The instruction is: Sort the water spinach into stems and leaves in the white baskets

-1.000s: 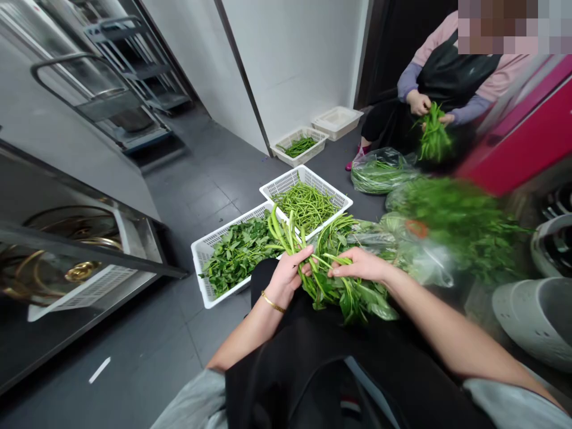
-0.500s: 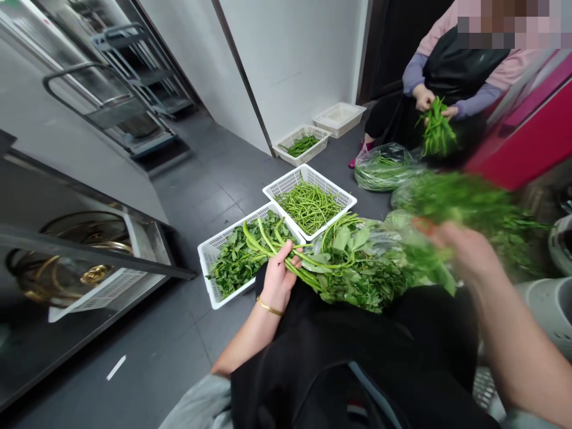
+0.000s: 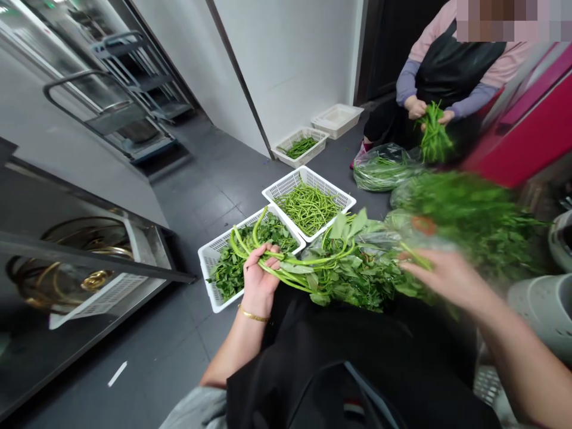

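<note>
My left hand point(image 3: 260, 271) is closed round a bunch of long green leafy-vegetable stems point(image 3: 304, 262); their bare ends curl up past my fingers and their leaves trail right over my lap. At the right, my right hand point(image 3: 440, 274) pinches a short green stem point(image 3: 417, 256), slightly blurred. Below and between my hands lies a pile of leafy greens point(image 3: 370, 277), partly on clear plastic. Just beyond my left hand stands a white basket point(image 3: 206, 271) of picked leaves point(image 3: 227, 268). Touching it, another white basket point(image 3: 270, 193) holds cut green stems point(image 3: 308, 205).
A co-worker point(image 3: 469, 65) sits ahead right, holding green vegetables point(image 3: 434, 134) above a plastic bag point(image 3: 379, 170) of greens. Two pale trays stand by the wall point(image 3: 295, 65). A metal shelf point(image 3: 134, 304) is at left, with a trolley point(image 3: 116, 122) behind. A grey-white bucket point(image 3: 543, 313) stands right.
My left hand has moved left and slightly down with the bunch. My right hand has come left and down towards the leaf pile, and a short stem now shows in its fingers.
</note>
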`<state>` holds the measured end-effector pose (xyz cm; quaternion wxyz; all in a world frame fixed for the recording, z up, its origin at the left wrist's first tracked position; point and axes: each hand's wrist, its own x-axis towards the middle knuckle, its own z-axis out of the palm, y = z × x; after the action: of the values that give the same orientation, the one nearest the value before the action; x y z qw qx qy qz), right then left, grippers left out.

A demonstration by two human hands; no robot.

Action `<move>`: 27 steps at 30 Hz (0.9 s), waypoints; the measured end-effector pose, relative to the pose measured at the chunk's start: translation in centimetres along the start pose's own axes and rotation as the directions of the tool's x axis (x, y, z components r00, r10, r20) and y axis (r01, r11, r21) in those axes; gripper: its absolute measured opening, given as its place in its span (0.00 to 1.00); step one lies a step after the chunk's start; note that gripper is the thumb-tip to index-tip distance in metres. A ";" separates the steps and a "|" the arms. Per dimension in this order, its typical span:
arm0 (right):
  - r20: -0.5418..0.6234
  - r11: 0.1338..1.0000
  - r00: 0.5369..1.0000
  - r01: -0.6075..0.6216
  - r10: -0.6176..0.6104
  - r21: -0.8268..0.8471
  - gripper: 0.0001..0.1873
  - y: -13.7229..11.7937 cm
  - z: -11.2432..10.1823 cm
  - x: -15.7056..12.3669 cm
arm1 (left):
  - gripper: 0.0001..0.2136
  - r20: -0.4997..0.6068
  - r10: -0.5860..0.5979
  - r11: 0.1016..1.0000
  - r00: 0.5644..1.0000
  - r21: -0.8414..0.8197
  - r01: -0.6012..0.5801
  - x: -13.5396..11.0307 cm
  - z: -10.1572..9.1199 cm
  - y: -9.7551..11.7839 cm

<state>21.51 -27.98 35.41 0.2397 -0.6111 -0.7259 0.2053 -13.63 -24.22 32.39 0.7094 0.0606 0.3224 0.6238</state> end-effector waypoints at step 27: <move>-0.075 1.000 0.997 -0.024 0.024 0.001 0.17 -1.0 -2.7 0.4 | 0.08 0.074 -0.043 0.997 0.996 0.064 0.039 -0.5 -1.0 -0.8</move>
<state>22.29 -27.78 38.20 0.2641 -0.6270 -0.7092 0.1851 -13.48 -25.19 31.43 0.7314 0.0995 0.3160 0.5960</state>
